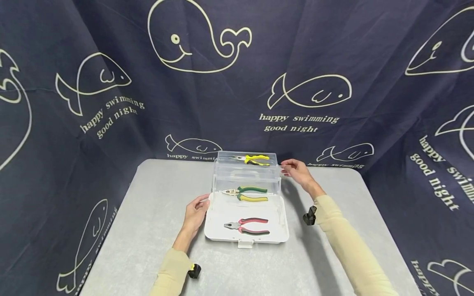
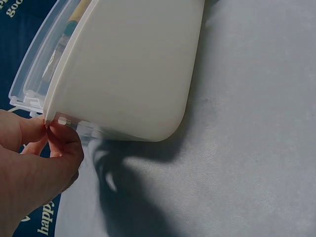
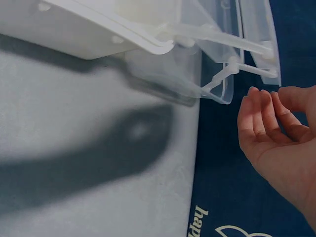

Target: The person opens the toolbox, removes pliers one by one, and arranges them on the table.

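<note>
A white-based box with clear stepped trays (image 1: 246, 170) stands unfolded on the table. Yellow-and-black pliers (image 1: 257, 158) lie in the top tray. Green-and-yellow pliers (image 1: 252, 198) lie lower down, in a clear tray above the rear of the white base (image 1: 218, 232). Red-and-black pliers (image 1: 253, 232) lie in the base, jaws toward the left. My left hand (image 1: 196, 213) pinches the base's left rim (image 2: 49, 111) between thumb and fingers. My right hand (image 1: 298, 172) has its loosely bent fingertips (image 3: 254, 94) at the right edge of the upper clear part, with nothing visible between them.
The box sits toward the back of a grey table (image 1: 166, 185). A dark blue curtain (image 1: 222, 102) printed with whales and fish surrounds the table at the back and sides. A latch (image 1: 245, 244) juts from the base's front. Clear hinge arms (image 3: 222, 79) show at the tray's side.
</note>
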Demonstrator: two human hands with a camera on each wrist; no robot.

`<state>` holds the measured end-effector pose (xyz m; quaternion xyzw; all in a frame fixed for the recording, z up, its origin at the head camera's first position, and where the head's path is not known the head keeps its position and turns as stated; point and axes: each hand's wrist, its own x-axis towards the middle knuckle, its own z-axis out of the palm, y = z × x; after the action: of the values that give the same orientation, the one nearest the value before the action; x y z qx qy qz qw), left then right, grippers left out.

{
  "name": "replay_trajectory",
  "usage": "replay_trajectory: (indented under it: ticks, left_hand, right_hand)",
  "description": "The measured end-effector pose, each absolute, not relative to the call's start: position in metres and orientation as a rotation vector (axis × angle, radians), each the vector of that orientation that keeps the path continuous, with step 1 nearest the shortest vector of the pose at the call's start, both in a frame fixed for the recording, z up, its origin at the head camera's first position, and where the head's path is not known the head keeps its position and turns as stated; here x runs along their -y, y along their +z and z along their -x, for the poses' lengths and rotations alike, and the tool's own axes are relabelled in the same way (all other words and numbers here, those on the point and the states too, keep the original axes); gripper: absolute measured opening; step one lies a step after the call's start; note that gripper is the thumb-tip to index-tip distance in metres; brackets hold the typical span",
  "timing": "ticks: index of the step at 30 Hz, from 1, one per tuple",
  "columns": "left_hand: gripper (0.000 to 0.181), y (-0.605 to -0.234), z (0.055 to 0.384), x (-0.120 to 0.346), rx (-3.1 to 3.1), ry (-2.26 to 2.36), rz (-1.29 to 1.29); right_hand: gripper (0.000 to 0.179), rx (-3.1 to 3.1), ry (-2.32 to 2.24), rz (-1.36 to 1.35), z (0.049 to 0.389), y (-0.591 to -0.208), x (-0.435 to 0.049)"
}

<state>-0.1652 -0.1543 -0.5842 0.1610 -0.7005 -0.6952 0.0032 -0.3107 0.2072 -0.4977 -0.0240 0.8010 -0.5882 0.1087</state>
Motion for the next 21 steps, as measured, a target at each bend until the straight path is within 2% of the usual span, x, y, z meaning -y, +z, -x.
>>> replay_trajectory:
  ticks: [14, 21]
  left_hand:
    - [0.031, -0.586, 0.165, 0.155, 2.208, -2.17, -0.516]
    - [0.031, -0.585, 0.165, 0.154, 2.194, -2.189, -0.511]
  right_hand:
    - [0.031, -2.477, -1.82, 0.086, 0.321, -0.487, -0.191]
    - [0.035, -2.499, -1.763, 0.18, 0.32, -0.477, -0.179]
